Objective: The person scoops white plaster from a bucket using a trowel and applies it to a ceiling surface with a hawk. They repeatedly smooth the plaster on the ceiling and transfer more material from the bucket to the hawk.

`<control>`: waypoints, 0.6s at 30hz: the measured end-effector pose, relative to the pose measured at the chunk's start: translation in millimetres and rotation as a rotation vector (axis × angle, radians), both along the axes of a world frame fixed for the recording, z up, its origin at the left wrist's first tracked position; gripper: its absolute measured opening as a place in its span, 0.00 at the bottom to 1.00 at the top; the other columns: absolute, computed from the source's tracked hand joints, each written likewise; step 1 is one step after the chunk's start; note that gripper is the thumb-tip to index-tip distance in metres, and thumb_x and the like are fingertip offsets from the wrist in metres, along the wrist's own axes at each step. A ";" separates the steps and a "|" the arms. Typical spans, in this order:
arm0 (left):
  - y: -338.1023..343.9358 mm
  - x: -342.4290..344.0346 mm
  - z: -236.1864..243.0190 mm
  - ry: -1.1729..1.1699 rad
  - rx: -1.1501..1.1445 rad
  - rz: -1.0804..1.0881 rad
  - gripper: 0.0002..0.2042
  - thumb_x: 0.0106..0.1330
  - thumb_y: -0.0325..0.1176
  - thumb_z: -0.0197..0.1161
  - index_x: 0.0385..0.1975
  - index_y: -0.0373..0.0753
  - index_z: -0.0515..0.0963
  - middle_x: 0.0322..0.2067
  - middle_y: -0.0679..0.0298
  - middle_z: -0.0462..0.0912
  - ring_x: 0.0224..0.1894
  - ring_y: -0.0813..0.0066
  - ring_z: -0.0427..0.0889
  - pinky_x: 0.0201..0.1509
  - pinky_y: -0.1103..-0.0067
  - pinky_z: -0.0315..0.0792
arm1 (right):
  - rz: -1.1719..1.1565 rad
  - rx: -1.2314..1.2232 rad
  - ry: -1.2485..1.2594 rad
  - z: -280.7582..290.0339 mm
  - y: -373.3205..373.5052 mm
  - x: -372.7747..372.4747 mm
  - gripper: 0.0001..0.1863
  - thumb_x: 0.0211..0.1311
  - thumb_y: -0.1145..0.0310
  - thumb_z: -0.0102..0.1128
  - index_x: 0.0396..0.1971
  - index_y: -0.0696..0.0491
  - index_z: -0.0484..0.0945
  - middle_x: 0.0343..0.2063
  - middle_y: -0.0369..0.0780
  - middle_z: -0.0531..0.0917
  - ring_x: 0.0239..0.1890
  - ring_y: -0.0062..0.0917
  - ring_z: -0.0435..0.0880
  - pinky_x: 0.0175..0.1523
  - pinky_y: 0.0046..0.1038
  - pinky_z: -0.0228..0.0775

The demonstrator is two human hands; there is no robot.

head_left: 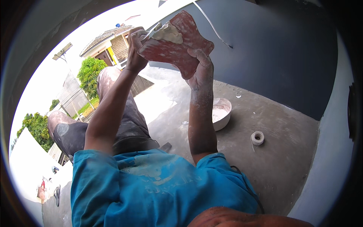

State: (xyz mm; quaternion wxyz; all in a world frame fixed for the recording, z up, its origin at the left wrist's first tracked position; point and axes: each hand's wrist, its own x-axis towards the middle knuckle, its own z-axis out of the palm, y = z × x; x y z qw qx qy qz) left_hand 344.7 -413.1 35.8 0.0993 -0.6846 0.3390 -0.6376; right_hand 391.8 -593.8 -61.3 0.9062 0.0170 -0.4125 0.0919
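Gripping the red-brown board [164,55] with your right hand [202,70], you are holding it up in the air ahead of you, well above the floor [283,128]. Your right thumb [196,54] is lying over its face, beside the in-curving edge between the lower and right tips; the fingers behind are hiding from view. Your left hand [135,49] is closing around a thin, pale scraper [152,31] by the look of it, though the handle is not showing. A lump of cream putty [169,34] is sitting on the upper left part of the board, against the scraper.

Judging by its flat, thin look, the board is probably handling as light and stiff, hardly bending under its load. The putty is resting away from your right hand, so expect that side to be pulling down and twisting your wrist. It is looking soft and sticky, likely clinging rather than sliding. Your right hand is looking whitened and dusty, so the grip may be turning slick.

For a sure hold, you should be pinching that inward curve, thumb on top and fingers spreading beneath, staying clear of the putty. The tips would be giving less support.

The white bowl [224,124] and white roll [257,142] are standing on the floor, well apart from the board.
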 end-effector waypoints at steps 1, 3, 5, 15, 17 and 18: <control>-0.6 -6.9 2.7 -0.031 0.064 0.045 0.18 0.54 0.26 0.66 0.43 0.35 0.68 0.44 0.53 0.66 0.48 0.56 0.68 0.52 0.69 0.66 | 0.013 0.015 -0.035 2.5 3.9 -3.2 0.29 0.51 0.76 0.55 0.56 0.62 0.63 0.46 0.50 0.77 0.44 0.37 0.82 0.46 0.38 0.81; 6.7 -16.1 1.3 -0.053 0.126 0.091 0.16 0.50 0.28 0.68 0.38 0.36 0.73 0.44 0.54 0.66 0.49 0.56 0.67 0.51 0.69 0.66 | 0.015 0.033 -0.089 5.6 10.0 -10.8 0.28 0.51 0.75 0.55 0.55 0.63 0.64 0.46 0.50 0.77 0.45 0.37 0.82 0.47 0.39 0.81; 9.5 -21.9 10.0 -0.057 0.110 0.131 0.17 0.51 0.29 0.68 0.41 0.36 0.72 0.44 0.54 0.66 0.49 0.56 0.68 0.52 0.67 0.66 | 0.042 0.046 -0.123 13.3 4.3 -17.5 0.28 0.51 0.76 0.55 0.55 0.63 0.64 0.47 0.50 0.77 0.46 0.37 0.82 0.48 0.39 0.80; 22.4 -45.9 10.3 -0.094 0.025 0.138 0.15 0.55 0.17 0.56 0.43 0.35 0.70 0.42 0.53 0.70 0.47 0.52 0.70 0.51 0.65 0.66 | 0.222 0.088 -0.216 9.5 -5.6 -46.4 0.27 0.52 0.78 0.53 0.56 0.61 0.63 0.48 0.51 0.76 0.48 0.40 0.81 0.48 0.41 0.82; 28.3 -55.2 15.9 -0.073 0.049 0.233 0.12 0.59 0.19 0.55 0.43 0.34 0.69 0.42 0.53 0.70 0.47 0.54 0.70 0.51 0.65 0.66 | 0.173 0.111 -0.175 9.6 -10.8 -40.6 0.26 0.52 0.78 0.55 0.54 0.61 0.64 0.46 0.50 0.76 0.47 0.40 0.82 0.48 0.41 0.82; 30.9 -62.8 17.1 -0.040 0.044 0.238 0.10 0.61 0.21 0.54 0.42 0.34 0.70 0.42 0.53 0.70 0.47 0.54 0.70 0.52 0.66 0.66 | 0.109 0.120 -0.182 13.8 -23.4 -51.2 0.27 0.52 0.78 0.56 0.54 0.61 0.64 0.46 0.50 0.77 0.47 0.39 0.82 0.48 0.41 0.82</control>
